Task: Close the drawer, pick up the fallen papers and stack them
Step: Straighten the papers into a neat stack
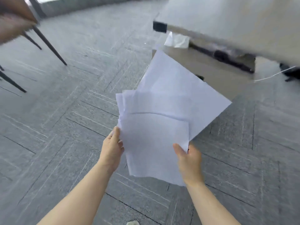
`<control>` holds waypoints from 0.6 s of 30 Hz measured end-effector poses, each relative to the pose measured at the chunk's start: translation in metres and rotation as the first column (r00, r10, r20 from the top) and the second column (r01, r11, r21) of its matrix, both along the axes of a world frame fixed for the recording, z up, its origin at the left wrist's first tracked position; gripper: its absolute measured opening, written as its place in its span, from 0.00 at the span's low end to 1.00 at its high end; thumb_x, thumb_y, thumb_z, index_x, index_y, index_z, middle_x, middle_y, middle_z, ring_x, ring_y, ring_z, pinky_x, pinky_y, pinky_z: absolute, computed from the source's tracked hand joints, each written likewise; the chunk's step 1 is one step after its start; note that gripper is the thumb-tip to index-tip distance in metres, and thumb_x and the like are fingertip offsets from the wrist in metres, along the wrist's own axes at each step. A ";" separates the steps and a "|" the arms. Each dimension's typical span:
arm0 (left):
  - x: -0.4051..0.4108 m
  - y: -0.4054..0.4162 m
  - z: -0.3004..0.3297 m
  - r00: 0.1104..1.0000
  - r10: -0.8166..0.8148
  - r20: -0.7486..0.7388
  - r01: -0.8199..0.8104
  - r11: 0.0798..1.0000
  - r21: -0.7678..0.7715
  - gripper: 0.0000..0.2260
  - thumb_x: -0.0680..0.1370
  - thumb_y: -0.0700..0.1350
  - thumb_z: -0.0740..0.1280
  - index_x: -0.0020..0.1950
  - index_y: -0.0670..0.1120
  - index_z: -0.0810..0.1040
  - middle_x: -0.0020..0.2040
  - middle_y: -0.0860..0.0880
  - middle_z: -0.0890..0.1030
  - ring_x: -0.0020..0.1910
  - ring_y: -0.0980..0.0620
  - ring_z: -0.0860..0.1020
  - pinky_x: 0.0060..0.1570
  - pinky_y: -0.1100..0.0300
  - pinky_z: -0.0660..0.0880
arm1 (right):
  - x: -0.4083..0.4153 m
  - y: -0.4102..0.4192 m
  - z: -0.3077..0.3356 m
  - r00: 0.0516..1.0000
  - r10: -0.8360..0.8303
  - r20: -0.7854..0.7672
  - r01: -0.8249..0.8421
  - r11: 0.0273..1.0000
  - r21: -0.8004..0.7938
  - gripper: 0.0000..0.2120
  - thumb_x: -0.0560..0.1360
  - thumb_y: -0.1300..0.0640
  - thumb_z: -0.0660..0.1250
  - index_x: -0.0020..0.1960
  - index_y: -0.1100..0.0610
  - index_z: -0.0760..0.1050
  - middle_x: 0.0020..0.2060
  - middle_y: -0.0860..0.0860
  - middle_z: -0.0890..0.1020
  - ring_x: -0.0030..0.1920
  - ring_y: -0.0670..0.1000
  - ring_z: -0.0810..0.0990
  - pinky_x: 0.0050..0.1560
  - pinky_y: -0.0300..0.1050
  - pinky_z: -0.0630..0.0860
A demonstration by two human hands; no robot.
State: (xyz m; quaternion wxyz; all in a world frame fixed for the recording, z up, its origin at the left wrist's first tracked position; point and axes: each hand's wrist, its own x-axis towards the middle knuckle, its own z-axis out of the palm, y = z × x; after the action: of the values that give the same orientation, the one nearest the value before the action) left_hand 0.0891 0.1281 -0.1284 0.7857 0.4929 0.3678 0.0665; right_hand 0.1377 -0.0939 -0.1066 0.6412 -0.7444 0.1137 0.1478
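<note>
I hold a loose bundle of several white paper sheets [155,127] in front of me above the grey carpet. The sheets are fanned out unevenly, and one large sheet sticks out toward the upper right. My left hand [112,149] grips the bundle's left edge with the thumb on top. At the lower right edge my right hand [187,157] pinches the sheets, thumb on top. No drawer is clearly visible in this view.
A white desk [227,18] fills the upper right, with a pale cabinet side [211,73], dark cables and a white cord [274,75] beneath it. Crumpled white material [177,40] hangs under the desk edge. A brown chair [14,21] with dark legs stands at upper left.
</note>
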 end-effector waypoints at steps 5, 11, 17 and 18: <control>0.042 0.013 0.207 0.986 -0.113 0.124 0.113 0.994 0.004 0.13 0.81 0.50 0.60 0.56 0.49 0.82 0.50 0.50 0.84 0.42 0.51 0.81 0.45 0.54 0.74 | 0.043 0.005 0.234 0.985 -0.055 0.163 0.029 0.987 0.158 0.10 0.75 0.63 0.67 0.50 0.50 0.82 0.46 0.48 0.88 0.48 0.54 0.86 0.48 0.53 0.82; 0.132 0.027 0.390 0.885 -0.376 0.273 0.341 0.925 0.168 0.24 0.60 0.56 0.71 0.55 0.51 0.78 0.43 0.56 0.85 0.41 0.56 0.82 0.52 0.53 0.71 | 0.124 -0.009 0.427 0.920 -0.112 0.375 0.059 0.987 0.150 0.09 0.73 0.63 0.68 0.46 0.50 0.82 0.38 0.43 0.87 0.42 0.48 0.85 0.44 0.49 0.81; 0.243 0.006 0.491 0.733 -0.595 0.330 0.417 0.776 0.472 0.37 0.59 0.47 0.78 0.68 0.48 0.72 0.57 0.50 0.84 0.56 0.51 0.83 0.51 0.59 0.80 | 0.195 -0.042 0.490 0.857 -0.151 0.492 0.088 0.985 0.149 0.09 0.72 0.63 0.68 0.42 0.50 0.83 0.36 0.41 0.87 0.40 0.48 0.85 0.40 0.45 0.80; 0.258 -0.004 0.499 0.740 -0.598 0.307 0.414 0.766 0.492 0.34 0.59 0.47 0.79 0.65 0.44 0.76 0.56 0.48 0.85 0.55 0.48 0.83 0.51 0.58 0.81 | 0.208 -0.046 0.494 0.843 -0.163 0.512 0.087 0.982 0.169 0.11 0.73 0.64 0.68 0.42 0.49 0.82 0.35 0.40 0.87 0.38 0.44 0.84 0.38 0.40 0.80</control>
State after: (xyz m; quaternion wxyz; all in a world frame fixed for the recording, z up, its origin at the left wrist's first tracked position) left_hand 0.3474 0.1245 0.3702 0.7201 0.6932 0.0047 0.0290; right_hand 0.3453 -0.1401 0.3876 0.7065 -0.7008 -0.0274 -0.0949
